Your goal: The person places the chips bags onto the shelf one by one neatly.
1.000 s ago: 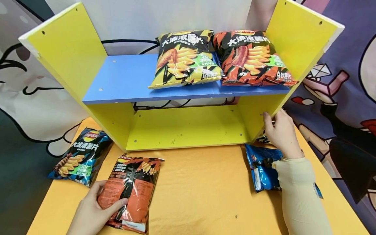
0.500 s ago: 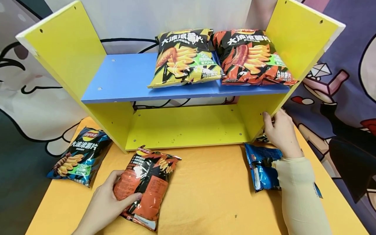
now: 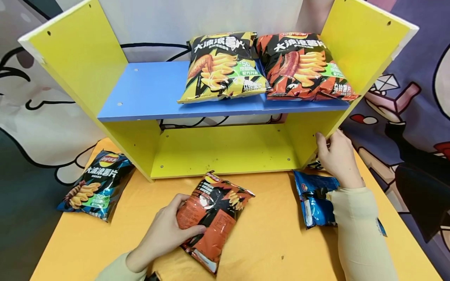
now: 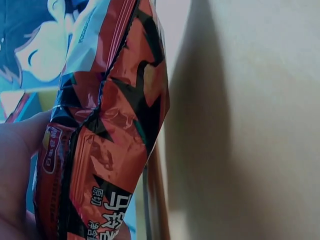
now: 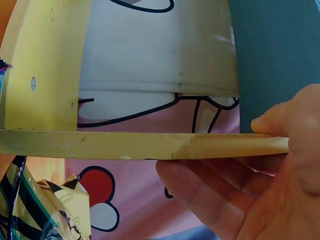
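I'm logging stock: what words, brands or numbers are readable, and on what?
"大波浪薯片": red bag, left blue bag.
"大波浪": yellow bag.
"-50": yellow bag.
"原切": orange bag.
"马铃": orange bag.
Other print, including the right blue bag's: too small, blurred or cut off.

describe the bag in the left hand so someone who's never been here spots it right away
Find the yellow shelf unit, then look just in front of it, over the yellow-orange tabletop. There the left hand grips an orange-and-black chip bag. Unlike the red-and-black bag up on the blue board, it shows its back: orange panels of fine print.
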`<state>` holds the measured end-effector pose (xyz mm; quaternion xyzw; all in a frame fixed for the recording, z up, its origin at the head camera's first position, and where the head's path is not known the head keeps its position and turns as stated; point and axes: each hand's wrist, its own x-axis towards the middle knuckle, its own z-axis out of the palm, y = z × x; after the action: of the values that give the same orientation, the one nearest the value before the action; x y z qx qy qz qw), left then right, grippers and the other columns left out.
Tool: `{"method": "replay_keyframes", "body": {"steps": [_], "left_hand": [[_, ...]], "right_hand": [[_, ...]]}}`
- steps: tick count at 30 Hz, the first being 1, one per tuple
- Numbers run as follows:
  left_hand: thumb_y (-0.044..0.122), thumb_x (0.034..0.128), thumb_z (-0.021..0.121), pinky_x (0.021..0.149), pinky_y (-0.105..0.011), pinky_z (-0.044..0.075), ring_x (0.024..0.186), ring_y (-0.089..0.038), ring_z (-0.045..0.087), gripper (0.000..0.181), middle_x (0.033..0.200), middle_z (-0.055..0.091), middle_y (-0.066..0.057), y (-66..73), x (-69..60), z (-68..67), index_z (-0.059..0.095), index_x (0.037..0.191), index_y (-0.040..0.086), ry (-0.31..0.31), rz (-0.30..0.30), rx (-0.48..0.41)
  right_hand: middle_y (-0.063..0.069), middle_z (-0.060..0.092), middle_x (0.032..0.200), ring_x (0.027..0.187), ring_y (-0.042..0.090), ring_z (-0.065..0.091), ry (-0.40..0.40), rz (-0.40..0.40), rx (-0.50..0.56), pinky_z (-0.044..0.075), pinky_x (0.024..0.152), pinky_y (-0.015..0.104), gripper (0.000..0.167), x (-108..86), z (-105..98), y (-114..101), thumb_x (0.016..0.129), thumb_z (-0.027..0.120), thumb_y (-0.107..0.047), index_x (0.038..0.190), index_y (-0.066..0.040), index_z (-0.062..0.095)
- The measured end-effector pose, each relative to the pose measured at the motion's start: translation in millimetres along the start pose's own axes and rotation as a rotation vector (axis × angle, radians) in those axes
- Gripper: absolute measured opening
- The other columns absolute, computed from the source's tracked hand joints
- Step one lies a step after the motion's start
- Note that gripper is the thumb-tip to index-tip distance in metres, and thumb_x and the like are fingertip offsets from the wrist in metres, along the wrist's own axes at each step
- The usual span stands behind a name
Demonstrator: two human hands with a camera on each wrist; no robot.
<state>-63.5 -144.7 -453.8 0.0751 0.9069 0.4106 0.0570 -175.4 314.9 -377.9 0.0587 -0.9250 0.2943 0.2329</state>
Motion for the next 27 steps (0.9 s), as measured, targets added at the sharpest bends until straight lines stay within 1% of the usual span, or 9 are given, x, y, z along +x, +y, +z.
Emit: {"method": "replay_keyframes", "body": {"steps": [3, 5, 7, 11, 15, 20, 22, 25, 27], "left_hand": [[0.059, 0.0674, 0.092, 0.069, -0.025, 0.051, 0.081, -0.001, 0.065, 0.080, 0.110, 0.072, 0.013, 5.0, 6.1, 11.5, 0.055, 0.132, 0.029, -0.002, 0.023, -0.010], [0.058, 0.0671, 0.093, 0.069, -0.025, 0.051, 0.079, -0.001, 0.065, 0.080, 0.109, 0.071, 0.015, 7.7, 9.3, 18.1, 0.055, 0.131, 0.030, -0.007, 0.040, -0.030], [0.058, 0.0672, 0.093, 0.069, -0.025, 0.051, 0.078, -0.001, 0.065, 0.079, 0.109, 0.071, 0.016, 9.9, 11.8, 23.6, 0.054, 0.131, 0.030, -0.016, 0.060, -0.051], [0.058, 0.0691, 0.091, 0.068, -0.024, 0.051, 0.075, -0.001, 0.065, 0.078, 0.109, 0.071, 0.018, 12.1, 15.4, 31.5, 0.054, 0.131, 0.031, -0.046, 0.090, -0.079], [0.059, 0.0698, 0.091, 0.067, -0.024, 0.050, 0.074, -0.001, 0.065, 0.077, 0.107, 0.071, 0.018, 9.7, 17.8, 36.4, 0.053, 0.131, 0.032, -0.054, 0.089, -0.077], [0.063, 0.0707, 0.088, 0.067, -0.024, 0.049, 0.076, 0.000, 0.063, 0.077, 0.104, 0.070, 0.018, 4.5, 20.7, 39.3, 0.053, 0.132, 0.032, -0.051, 0.079, -0.046], [0.065, 0.0720, 0.086, 0.067, -0.025, 0.047, 0.075, 0.000, 0.062, 0.077, 0.101, 0.069, 0.019, 3.0, 21.8, 39.7, 0.053, 0.133, 0.032, -0.058, 0.081, -0.021], [0.070, 0.0752, 0.081, 0.069, -0.027, 0.048, 0.080, -0.003, 0.064, 0.080, 0.101, 0.069, 0.018, 1.5, 22.2, 40.3, 0.050, 0.138, 0.031, -0.066, 0.098, 0.055], [0.075, 0.0776, 0.075, 0.074, -0.032, 0.052, 0.089, -0.008, 0.069, 0.084, 0.107, 0.070, 0.014, 1.2, 21.0, 40.6, 0.048, 0.142, 0.028, -0.066, 0.115, 0.117]], "right_hand": [[0.022, 0.063, 0.108, 0.095, 0.038, 0.064, -0.001, -0.004, -0.003, 0.036, 0.071, 0.011, 0.039, 0.9, 1, 0, 0.109, 0.046, -0.030, 0.123, 0.001, 0.065], [0.022, 0.063, 0.110, 0.098, 0.039, 0.063, -0.004, -0.006, -0.003, 0.038, 0.074, 0.017, 0.039, 1.1, 2, -1, 0.109, 0.046, -0.030, 0.125, 0.001, 0.064], [0.022, 0.063, 0.111, 0.098, 0.039, 0.063, -0.006, -0.005, -0.005, 0.039, 0.075, 0.020, 0.040, 0.9, 2, -1, 0.109, 0.045, -0.031, 0.125, 0.000, 0.064], [0.021, 0.063, 0.107, 0.092, 0.038, 0.064, 0.000, -0.005, -0.012, 0.039, 0.072, 0.016, 0.039, -0.1, 3, 0, 0.109, 0.046, -0.031, 0.122, 0.001, 0.065], [0.021, 0.063, 0.103, 0.088, 0.037, 0.064, 0.000, -0.008, -0.010, 0.038, 0.068, 0.014, 0.039, 0.2, 3, 0, 0.109, 0.046, -0.031, 0.119, 0.001, 0.066], [0.021, 0.062, 0.103, 0.087, 0.037, 0.064, 0.000, -0.012, -0.007, 0.037, 0.066, 0.010, 0.039, 0.7, 2, -1, 0.109, 0.046, -0.031, 0.119, 0.002, 0.066], [0.021, 0.063, 0.103, 0.087, 0.038, 0.064, 0.002, -0.010, -0.007, 0.036, 0.065, 0.008, 0.039, 0.5, 2, -1, 0.109, 0.046, -0.031, 0.119, 0.002, 0.066], [0.021, 0.063, 0.103, 0.086, 0.038, 0.065, 0.003, -0.005, -0.006, 0.036, 0.063, 0.007, 0.039, 0.2, 1, 0, 0.109, 0.046, -0.031, 0.118, 0.001, 0.066], [0.020, 0.063, 0.103, 0.085, 0.037, 0.064, 0.002, -0.001, -0.007, 0.036, 0.063, 0.007, 0.038, 0.2, 1, 1, 0.109, 0.046, -0.031, 0.118, 0.001, 0.065]]}}
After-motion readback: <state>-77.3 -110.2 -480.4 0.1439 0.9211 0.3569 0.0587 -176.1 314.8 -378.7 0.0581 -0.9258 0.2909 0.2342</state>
